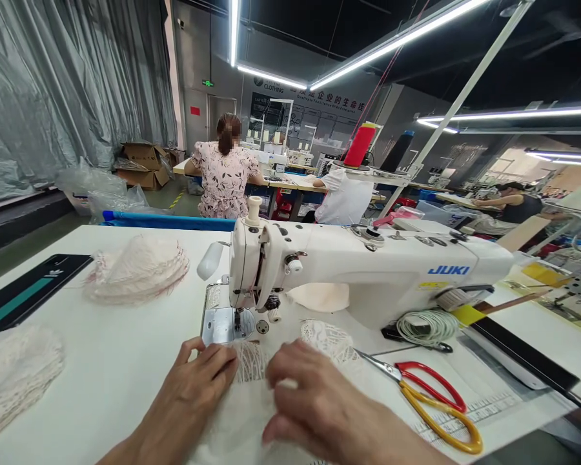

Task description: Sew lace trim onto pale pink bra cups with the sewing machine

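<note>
Imo, w/ the lace fabric just your side of the presser foot, press it flat w/ your loosely open L hand, fingertips at its edge, & guide lightly w/ your half-curled R hand (blurry, can't tell if it's gripping).
</note>
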`<state>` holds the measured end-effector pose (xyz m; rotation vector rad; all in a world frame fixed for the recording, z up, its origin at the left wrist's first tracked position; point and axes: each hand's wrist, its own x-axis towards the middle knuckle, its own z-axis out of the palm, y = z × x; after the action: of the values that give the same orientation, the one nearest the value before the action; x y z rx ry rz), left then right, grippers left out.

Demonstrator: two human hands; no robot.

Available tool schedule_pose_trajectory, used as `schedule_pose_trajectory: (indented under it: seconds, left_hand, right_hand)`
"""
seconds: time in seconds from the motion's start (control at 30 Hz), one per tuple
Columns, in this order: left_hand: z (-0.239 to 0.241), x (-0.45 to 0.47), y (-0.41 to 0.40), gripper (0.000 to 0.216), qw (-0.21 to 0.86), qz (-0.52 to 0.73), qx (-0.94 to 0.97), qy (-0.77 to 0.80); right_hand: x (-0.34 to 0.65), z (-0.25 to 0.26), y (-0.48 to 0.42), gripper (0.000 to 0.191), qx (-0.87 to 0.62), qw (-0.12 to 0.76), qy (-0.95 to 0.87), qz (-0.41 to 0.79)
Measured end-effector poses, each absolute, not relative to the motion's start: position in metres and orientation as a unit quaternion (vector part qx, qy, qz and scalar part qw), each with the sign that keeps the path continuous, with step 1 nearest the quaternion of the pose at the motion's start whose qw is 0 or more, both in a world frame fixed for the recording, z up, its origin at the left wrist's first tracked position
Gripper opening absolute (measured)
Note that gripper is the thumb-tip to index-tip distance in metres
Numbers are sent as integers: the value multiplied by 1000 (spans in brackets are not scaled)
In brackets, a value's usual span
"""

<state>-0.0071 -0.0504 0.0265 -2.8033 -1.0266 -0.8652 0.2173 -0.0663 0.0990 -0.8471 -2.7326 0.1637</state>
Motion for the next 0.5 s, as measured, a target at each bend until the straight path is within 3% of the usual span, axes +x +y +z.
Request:
schedule_pose_trajectory:
  seconds: [0.07,0.17,0.3,0.5]
  left_hand:
    - [29,-8,-51,28,14,-256,-909,-329]
    - [29,-8,-50,25,33,-248,-911,-328]
    - [23,-7,-47,26,53,-251,-906,-337]
    - [13,-7,-34,19,97,-305,-892,-320]
  right_hand:
    - [200,97,-68,27,-231,114,-962,94]
    - [188,85,-62,18,-307,77,-945,79]
    - [191,65,-50,10,-374,120,-919,38]
    - [196,39,-39,24,-360,140,-921,-45]
